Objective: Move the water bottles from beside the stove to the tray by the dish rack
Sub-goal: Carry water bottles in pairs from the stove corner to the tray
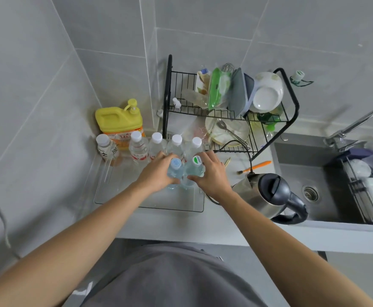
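Observation:
A clear plastic tray (123, 196) lies on the counter left of the black dish rack (291, 103). Several white-capped water bottles (156, 145) stand in a row along its far side. My left hand (156, 171) grips a blue-capped bottle (175, 167), and my right hand (212, 173) grips a green-capped bottle (196, 165). Both bottles stand upright side by side inside the tray, in front of the row. Their lower parts are hidden by my fingers.
A yellow detergent jug (117, 122) stands behind the tray at the wall corner. A steel kettle (267, 193) sits right of the tray, with an orange brush (256, 167) beyond it. The sink (302, 173) and faucet (356, 122) lie at right.

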Motion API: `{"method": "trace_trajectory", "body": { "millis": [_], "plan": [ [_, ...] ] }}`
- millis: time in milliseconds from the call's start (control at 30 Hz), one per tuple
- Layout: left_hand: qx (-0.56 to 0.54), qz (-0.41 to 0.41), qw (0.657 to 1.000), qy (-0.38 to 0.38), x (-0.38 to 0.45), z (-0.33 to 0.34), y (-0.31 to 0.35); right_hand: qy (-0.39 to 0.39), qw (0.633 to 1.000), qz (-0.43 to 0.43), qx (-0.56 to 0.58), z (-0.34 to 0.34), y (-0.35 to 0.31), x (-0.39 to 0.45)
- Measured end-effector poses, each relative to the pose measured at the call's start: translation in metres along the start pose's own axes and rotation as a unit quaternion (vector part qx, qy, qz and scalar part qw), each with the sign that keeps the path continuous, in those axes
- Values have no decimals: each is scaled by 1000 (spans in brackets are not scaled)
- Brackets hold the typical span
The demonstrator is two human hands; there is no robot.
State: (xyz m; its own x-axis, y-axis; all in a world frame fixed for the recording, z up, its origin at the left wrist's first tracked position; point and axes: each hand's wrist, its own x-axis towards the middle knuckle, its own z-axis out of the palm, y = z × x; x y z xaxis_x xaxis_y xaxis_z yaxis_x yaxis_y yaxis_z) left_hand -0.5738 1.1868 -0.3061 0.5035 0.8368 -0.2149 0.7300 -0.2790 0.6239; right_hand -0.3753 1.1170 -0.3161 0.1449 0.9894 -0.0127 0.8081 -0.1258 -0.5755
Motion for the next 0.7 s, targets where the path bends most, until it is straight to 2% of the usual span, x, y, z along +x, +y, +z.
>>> {"method": "trace_trajectory", "body": {
  "millis": [100, 433, 533, 700],
  "plan": [
    [46, -9, 999, 2, 3, -6, 5, -7, 1000, -27, 8, -8, 3, 5],
    [26, -34, 998, 52, 9, 0, 16, -53, 997, -62, 17, -23, 10, 19],
    [29, -31, 998, 45, 8, -2, 13, -69, 994, -79, 8, -27, 10, 25],
    [113, -5, 993, 39, 9, -16, 17, -107, 985, -120, -55, -36, 3, 35]
  ]
}}
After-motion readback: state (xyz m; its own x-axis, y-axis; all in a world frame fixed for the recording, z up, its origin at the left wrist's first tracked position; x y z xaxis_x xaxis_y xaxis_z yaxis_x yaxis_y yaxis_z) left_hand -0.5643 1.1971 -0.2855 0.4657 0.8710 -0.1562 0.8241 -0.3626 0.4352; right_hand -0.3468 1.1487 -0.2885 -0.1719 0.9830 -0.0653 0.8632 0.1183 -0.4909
